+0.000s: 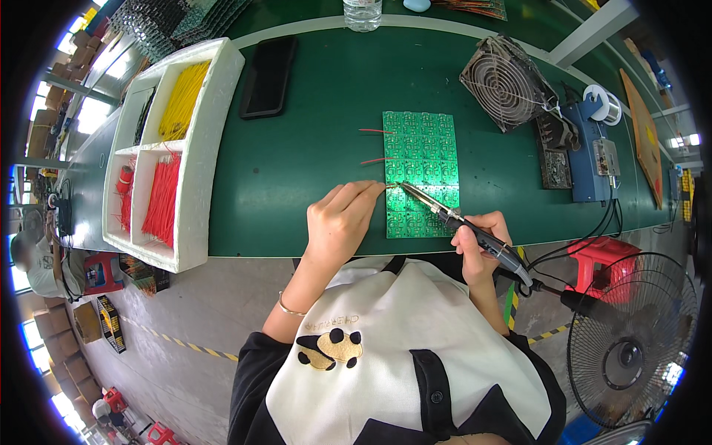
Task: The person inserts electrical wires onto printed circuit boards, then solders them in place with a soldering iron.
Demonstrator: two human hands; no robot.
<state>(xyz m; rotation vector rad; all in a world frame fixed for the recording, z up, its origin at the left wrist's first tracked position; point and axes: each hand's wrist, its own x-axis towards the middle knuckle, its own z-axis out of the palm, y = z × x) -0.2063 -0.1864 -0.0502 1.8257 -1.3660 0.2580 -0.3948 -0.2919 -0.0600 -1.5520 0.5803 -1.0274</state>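
Your left hand (340,222) pinches a thin wire at the green circuit panel's (421,148) left edge; your right hand (480,248) grips the soldering iron (460,222), tip slanting up-left to meet it.

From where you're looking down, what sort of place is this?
Most likely an electronics assembly workshop. The right hand holds a soldering iron to a green circuit board panel, the left hand pinches a wire at its edge, and a white foam tray holds bundles of red and yellow wires.
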